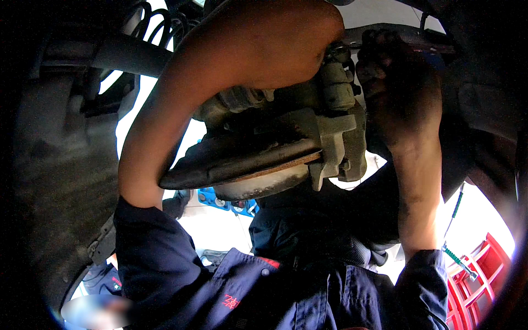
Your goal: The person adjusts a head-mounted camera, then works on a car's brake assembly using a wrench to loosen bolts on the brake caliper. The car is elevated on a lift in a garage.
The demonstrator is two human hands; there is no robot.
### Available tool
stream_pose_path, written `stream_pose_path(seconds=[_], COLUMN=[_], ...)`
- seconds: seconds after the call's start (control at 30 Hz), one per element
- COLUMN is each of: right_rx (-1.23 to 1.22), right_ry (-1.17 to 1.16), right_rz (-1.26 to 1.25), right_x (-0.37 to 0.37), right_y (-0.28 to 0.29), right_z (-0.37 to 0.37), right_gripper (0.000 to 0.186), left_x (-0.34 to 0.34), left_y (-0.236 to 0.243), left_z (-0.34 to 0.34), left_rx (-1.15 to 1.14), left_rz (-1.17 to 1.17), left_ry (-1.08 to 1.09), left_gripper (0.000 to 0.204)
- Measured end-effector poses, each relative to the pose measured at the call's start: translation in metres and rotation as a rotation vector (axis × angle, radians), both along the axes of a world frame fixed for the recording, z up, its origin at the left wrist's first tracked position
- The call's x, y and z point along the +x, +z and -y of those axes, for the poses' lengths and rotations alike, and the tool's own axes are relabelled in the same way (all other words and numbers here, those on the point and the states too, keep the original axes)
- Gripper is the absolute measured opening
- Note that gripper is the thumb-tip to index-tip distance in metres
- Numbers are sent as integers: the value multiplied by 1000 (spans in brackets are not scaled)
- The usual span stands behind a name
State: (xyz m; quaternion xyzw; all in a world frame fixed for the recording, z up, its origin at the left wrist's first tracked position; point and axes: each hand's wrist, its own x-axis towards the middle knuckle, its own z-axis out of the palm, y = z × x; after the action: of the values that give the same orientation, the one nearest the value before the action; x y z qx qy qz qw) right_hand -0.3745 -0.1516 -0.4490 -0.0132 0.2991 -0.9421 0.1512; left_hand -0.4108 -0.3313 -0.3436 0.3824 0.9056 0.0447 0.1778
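Note:
A brake caliper (338, 135) sits over the edge of a brake disc (267, 184), which has a rusty rim and a dark backing. My left arm reaches up and over the disc. Beside the caliper's upper cylinder, my left hand (308, 41) is bent away, and its fingers are hidden. On the other side of that cylinder, my right hand (401, 88) is raised in deep shadow. Its fingers are curled closed near a dark arm of the suspension; what they hold is too dark to make out.
A coil spring (157, 25) and a dark wheel-arch panel (66, 165) are on the left. Below lies a blue tool tray (214, 199). At lower right are a red rack (484, 280) and a green-wrapped line with a metal end (459, 261). Part of another person (102, 280) shows at lower left.

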Motion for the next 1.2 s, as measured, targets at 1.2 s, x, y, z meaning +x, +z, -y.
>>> stream_pose_path(seconds=[1.2], right_rx=[464], right_ry=[29], right_rz=[-274], right_x=[2], right_y=[-1], right_z=[3], right_gripper=[21], left_x=[-6], left_y=[6], left_z=[-8], left_rx=[-56], left_rz=[199], left_ry=[207], left_gripper=[15])
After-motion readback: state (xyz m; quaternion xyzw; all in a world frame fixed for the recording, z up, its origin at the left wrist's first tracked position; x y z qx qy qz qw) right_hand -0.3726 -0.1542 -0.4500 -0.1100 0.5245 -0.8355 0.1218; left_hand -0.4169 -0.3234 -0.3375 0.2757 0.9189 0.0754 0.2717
